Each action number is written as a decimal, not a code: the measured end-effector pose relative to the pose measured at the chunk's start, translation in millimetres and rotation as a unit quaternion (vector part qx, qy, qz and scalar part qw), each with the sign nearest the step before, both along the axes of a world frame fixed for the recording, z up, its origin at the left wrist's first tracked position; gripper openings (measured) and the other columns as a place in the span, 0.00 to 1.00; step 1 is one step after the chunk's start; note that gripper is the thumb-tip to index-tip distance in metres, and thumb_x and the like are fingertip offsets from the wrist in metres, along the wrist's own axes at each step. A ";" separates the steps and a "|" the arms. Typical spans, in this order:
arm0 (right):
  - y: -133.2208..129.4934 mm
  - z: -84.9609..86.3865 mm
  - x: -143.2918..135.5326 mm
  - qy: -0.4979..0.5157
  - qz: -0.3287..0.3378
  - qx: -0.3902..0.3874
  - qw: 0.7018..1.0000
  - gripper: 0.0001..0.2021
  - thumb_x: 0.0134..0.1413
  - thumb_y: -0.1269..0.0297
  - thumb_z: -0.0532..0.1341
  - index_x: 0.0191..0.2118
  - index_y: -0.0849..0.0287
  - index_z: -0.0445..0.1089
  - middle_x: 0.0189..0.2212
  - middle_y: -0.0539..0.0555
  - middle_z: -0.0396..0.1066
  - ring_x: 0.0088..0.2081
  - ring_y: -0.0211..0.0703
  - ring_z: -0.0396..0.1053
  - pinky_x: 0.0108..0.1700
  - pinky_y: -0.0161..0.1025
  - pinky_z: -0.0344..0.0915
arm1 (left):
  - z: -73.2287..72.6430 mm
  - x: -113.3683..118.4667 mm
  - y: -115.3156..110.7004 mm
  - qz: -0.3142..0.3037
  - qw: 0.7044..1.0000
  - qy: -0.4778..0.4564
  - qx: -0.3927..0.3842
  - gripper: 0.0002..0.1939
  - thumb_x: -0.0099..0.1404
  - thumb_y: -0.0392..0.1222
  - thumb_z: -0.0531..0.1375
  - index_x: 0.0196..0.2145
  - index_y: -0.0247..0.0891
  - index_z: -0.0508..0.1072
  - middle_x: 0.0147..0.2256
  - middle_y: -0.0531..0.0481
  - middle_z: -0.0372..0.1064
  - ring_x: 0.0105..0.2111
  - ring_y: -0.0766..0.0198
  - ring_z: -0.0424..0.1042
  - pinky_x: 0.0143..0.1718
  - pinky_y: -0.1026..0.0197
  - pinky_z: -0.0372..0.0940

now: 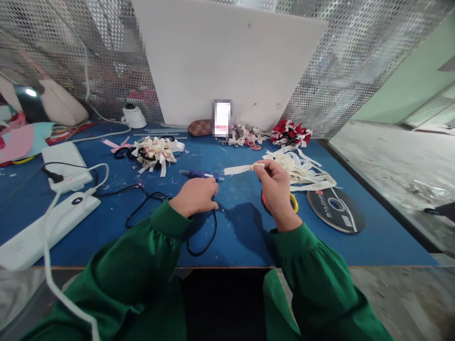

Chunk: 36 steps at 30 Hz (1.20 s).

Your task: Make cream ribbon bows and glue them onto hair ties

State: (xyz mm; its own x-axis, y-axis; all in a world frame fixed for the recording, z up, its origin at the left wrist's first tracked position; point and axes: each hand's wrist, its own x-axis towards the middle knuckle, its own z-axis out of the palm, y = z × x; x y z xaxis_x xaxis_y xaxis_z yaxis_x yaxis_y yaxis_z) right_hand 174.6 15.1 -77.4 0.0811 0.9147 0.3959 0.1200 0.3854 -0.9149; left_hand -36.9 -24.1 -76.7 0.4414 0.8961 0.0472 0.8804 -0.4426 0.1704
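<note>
Between the thumb and fingers of my right hand (276,182), a cream fabric strip (237,170) is pinched, its flat free end pointing left. Its gripped end looks folded or bunched. My left hand (197,195) is low over the table, fingers curled under and mostly hidden. Just beyond its knuckles lies a blue pen-shaped tool (194,174), partly covered by the hand; whether they touch is unclear. A black cord (215,227) runs out from beneath that hand. Scissors with red and yellow handles (294,202) lie partly under my right hand.
Loose cream strips (305,170) and a black reel (336,210) lie at right. Behind are a red-and-white fabric bundle (290,132), a checked case (199,128) and a phone (222,116). A bow pile (156,152), white power strip (53,229) and cables occupy the left.
</note>
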 end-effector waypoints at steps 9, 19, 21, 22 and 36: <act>-7.3 2.8 -2.9 -0.049 0.068 -0.003 0.996 0.06 0.55 0.60 0.64 0.32 0.57 0.73 0.25 0.48 0.67 0.28 0.39 0.60 0.32 0.39 0.57 | 12.8 18.1 -0.8 0.119 0.917 -0.326 0.195 0.11 0.72 0.37 0.53 0.43 0.39 0.76 0.44 0.46 0.78 0.46 0.57 0.75 0.48 0.57 0.67; -13.3 4.8 -6.7 -0.049 0.113 -0.013 0.992 0.06 0.55 0.60 0.63 0.32 0.57 0.73 0.26 0.49 0.69 0.30 0.40 0.63 0.35 0.40 0.60 | 0.3 35.6 -8.0 0.071 0.900 -0.404 0.145 0.12 0.59 0.45 0.70 0.34 0.40 0.71 0.38 0.49 0.78 0.39 0.60 0.74 0.43 0.58 0.66; -12.7 4.2 -6.0 -0.049 0.108 -0.012 0.993 0.06 0.55 0.60 0.64 0.32 0.57 0.73 0.26 0.49 0.69 0.30 0.40 0.63 0.34 0.39 0.59 | -0.3 35.9 -8.1 0.084 0.893 -0.419 0.142 0.09 0.62 0.44 0.68 0.30 0.40 0.72 0.33 0.52 0.77 0.33 0.63 0.73 0.38 0.61 0.66; -12.3 3.9 -5.6 -0.050 0.105 -0.011 0.993 0.06 0.55 0.60 0.64 0.32 0.57 0.73 0.26 0.48 0.69 0.30 0.40 0.62 0.33 0.39 0.59 | -0.2 36.0 -8.2 0.089 0.888 -0.428 0.142 0.09 0.63 0.44 0.67 0.29 0.40 0.73 0.31 0.52 0.76 0.31 0.64 0.71 0.36 0.62 0.65; -12.2 3.9 -6.2 -0.045 0.101 -0.015 0.994 0.06 0.54 0.60 0.64 0.32 0.57 0.73 0.26 0.48 0.68 0.29 0.39 0.61 0.33 0.39 0.57 | -3.1 37.2 -11.7 0.143 0.876 -0.440 0.139 0.14 0.64 0.49 0.66 0.27 0.39 0.72 0.23 0.56 0.69 0.23 0.69 0.65 0.27 0.64 0.59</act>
